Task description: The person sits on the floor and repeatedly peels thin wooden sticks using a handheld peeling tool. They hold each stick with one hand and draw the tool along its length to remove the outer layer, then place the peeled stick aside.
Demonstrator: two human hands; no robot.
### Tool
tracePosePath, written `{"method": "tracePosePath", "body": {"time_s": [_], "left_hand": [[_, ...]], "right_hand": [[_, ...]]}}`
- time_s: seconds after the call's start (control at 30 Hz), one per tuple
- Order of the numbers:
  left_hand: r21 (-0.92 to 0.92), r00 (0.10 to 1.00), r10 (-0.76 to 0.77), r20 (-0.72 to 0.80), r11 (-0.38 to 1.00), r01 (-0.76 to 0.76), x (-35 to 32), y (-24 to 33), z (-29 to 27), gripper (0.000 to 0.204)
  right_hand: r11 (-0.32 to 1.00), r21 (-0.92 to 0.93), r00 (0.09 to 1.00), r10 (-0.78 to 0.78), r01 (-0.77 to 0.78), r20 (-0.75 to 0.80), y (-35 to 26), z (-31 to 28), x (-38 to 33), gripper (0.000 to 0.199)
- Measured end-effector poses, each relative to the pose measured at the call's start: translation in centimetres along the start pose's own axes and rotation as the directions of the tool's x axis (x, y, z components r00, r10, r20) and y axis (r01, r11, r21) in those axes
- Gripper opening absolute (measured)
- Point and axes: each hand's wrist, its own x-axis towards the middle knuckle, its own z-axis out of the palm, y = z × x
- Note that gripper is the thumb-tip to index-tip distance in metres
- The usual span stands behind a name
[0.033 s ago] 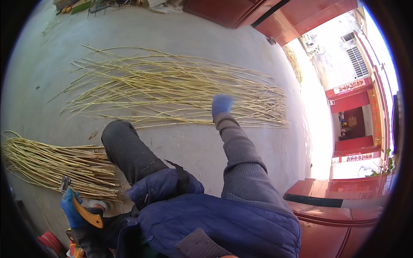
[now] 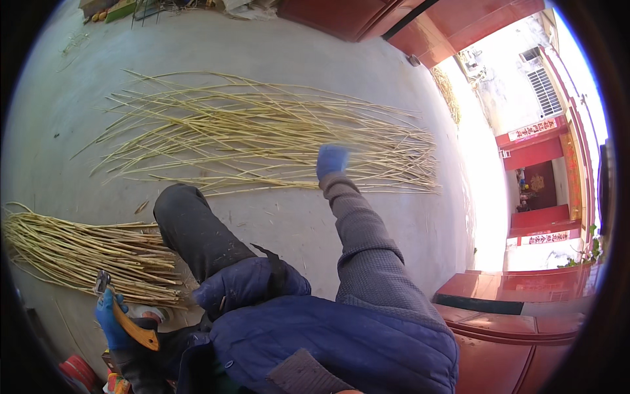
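Observation:
My left hand, in a blue glove, is closed around a hand tool with a curved wooden handle and a small metal head. The tool is beside the near ends of a dense bundle of sticks on the floor at left. My right hand, also gloved in blue, is stretched out over the near side of a loose spread of long, thin yellowish sticks. Motion smears its fingers, so whether it touches or grips any stick is unclear.
My bent knee rises between the two lots of sticks. Large red panels stand at the far edge, and more red panels are at the lower right. A bright doorway lies to the right. Red packages are at the lower left.
My right hand has shifted slightly to the left above the loose sticks. My left hand keeps hold of the tool in nearly the same place.

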Motion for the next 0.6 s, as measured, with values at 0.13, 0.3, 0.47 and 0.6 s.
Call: {"method": "tracePosePath", "body": {"time_s": [0.13, 0.3, 0.47, 0.6], "left_hand": [[0.167, 0.998, -0.041, 0.044, 0.985, 0.033, -0.8, 0.1, 2.0, 0.031], [0.1, 0.985, 0.064, 0.159, 0.992, -0.08, -3.9, 3.1, 7.5, 0.024], [0.224, 0.983, 0.082, 0.167, 0.967, -0.119, -7.3, 7.2, 10.1, 0.034], [0.231, 0.98, 0.059, 0.19, 0.968, -0.103, -8.4, 8.7, 9.7, 0.04]], "right_hand": [[0.928, 0.318, 0.963, -0.118, 0.193, -0.24, -9.1, -2.6, -0.8, 0.043], [0.249, 0.566, 0.603, -0.108, 0.786, -0.79, -18.5, -15.7, -5.4, 0.041], [-0.488, 0.639, 0.451, -0.455, 0.595, -0.768, -23.9, -27.5, -14.3, 0.038], [-0.569, 0.758, 0.133, -0.764, 0.32, -0.631, -26.1, -31.3, -18.6, 0.04]]}}
